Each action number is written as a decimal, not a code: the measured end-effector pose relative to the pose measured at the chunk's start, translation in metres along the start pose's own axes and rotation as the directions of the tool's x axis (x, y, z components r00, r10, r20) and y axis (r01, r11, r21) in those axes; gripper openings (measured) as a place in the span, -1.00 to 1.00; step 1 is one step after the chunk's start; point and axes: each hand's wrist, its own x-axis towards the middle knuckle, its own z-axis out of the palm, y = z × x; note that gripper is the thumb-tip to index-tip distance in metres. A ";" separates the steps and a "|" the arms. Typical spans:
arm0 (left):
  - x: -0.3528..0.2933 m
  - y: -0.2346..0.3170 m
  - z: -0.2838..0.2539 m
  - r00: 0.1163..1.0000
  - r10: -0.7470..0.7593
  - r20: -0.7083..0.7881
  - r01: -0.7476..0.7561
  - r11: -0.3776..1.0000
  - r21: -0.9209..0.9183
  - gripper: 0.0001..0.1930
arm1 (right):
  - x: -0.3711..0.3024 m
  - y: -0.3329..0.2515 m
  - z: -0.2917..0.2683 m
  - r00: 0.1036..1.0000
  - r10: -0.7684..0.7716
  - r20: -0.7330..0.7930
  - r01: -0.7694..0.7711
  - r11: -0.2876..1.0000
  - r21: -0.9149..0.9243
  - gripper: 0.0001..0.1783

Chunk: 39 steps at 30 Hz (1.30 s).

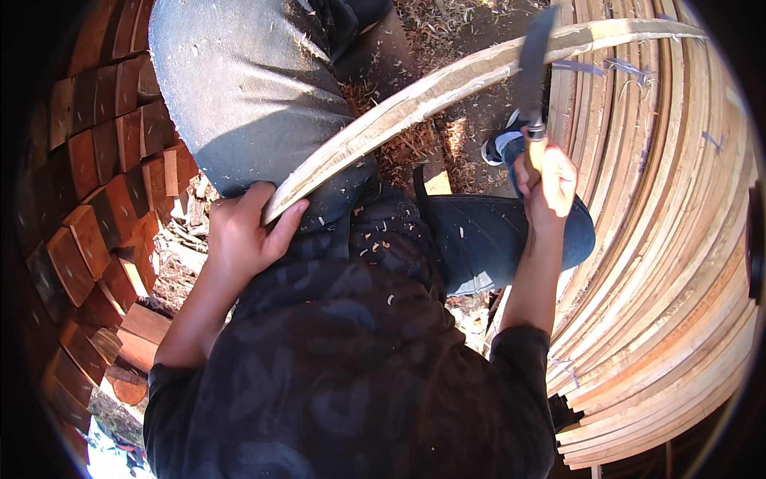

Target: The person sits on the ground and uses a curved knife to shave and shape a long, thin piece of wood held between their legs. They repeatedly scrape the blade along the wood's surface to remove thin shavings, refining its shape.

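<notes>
A long pale strip of wood with roughly shaved edges slants from my lap up to the far right. My left hand grips its near end, thumb along one side, against my thigh. In my right hand is a knife with a wooden handle and a broad dark blade, pointing away from me. The blade overlaps the strip's far part in the picture; whether the edge touches the wood I cannot tell. Wood shavings dot my jeans and dark shirt.
Long wooden slats lie stacked in a curve on the right. On the left rises a wall of stacked wooden blocks. Shavings litter the ground ahead, where a shoe shows beside the slats.
</notes>
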 end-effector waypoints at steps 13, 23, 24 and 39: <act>-0.001 -0.001 0.001 1.000 0.025 -0.004 -0.025 1.000 0.002 -0.71 | -0.009 0.010 -0.016 0.982 -0.028 -0.188 0.044 0.996 0.083 -0.45; 0.002 0.003 -0.001 1.000 0.007 0.008 -0.007 1.000 0.016 -0.71 | -0.010 0.014 -0.004 0.995 0.095 -0.035 -0.098 0.992 -0.084 -0.49; 0.001 0.000 -0.001 1.000 0.005 0.011 -0.005 1.000 0.012 -0.71 | -0.015 0.015 0.002 0.993 0.112 -0.033 -0.113 0.993 -0.028 -0.49; 0.001 0.003 0.000 1.000 -0.014 0.014 0.014 1.000 -0.008 -0.70 | -0.019 0.011 0.017 0.978 0.053 0.204 -0.015 0.983 -0.183 -0.54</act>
